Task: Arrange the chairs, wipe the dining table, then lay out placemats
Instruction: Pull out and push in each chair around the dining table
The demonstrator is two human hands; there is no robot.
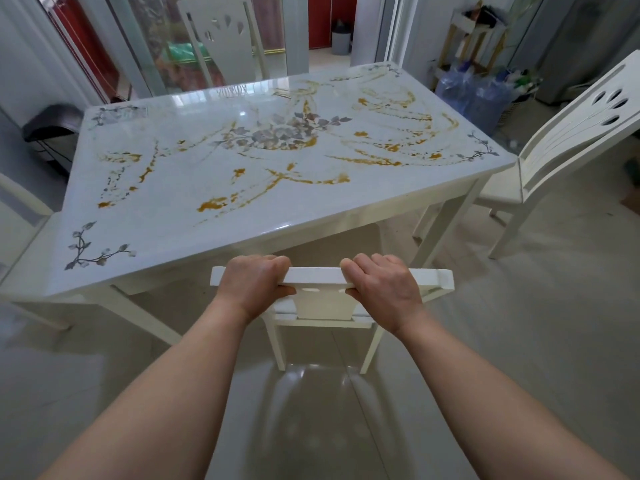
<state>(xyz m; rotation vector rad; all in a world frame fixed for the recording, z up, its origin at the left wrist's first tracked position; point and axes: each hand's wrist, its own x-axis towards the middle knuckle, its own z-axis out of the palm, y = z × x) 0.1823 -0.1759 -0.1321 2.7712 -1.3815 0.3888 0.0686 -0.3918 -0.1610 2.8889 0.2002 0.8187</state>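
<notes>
A white dining table point(194, 168) with grey flower prints is smeared with yellow-brown streaks point(214, 204) over most of its top. At its near side stands a white chair point(318, 275), its seat tucked under the table edge. My left hand point(254, 284) grips the top rail of this chair's back on the left. My right hand point(381, 287) grips the same rail on the right, fingers curled over the far edge, thumbs underneath.
Another white chair point(561, 140) stands angled off the table's right end. A third chair point(221, 32) is at the far side, and part of a fourth point(20, 216) shows at the left. Blue plastic bags point(474, 95) and a shelf sit at the back right. Glossy tiled floor lies around.
</notes>
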